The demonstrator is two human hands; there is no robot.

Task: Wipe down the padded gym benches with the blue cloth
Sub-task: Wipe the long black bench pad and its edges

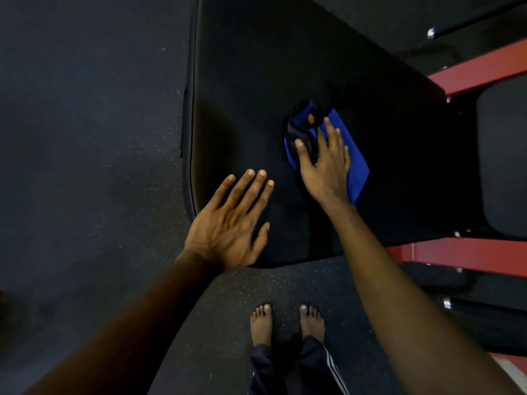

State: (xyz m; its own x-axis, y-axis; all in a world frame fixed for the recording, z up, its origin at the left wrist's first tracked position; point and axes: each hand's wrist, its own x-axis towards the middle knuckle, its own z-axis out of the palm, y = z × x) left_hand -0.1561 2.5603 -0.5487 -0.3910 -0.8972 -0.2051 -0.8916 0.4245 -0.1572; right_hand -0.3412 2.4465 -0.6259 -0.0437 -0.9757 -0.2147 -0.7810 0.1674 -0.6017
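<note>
The right hand's fingers [330, 132] are laid out straight and slightly spread, pressed flat on the blue cloth [355, 166]. The thumb is set apart on a darker, bunched fold at the cloth's far-left end. Nothing is pinched; the flat right hand [325, 169] appears meant to spread pressure so the cloth can be slid across the surface. The cloth is lying near the middle of the black bench pad [256, 67], touching it and partly covered by the hand.

The left hand's fingers [246, 189] are straight and close together, with the thumb angled out. The left hand [228, 226] is rested flat on the pad's near-left corner and holds nothing. It is judged to be placed there as a brace while the body is leaned forward.

Beyond the pad, a red frame [470, 72] is seen at the right, with a second dark pad [504, 155] between its bars. Speckled rubber floor [85, 138] lies all around, and bare feet [261, 323] are planted just before the pad's near edge.
</note>
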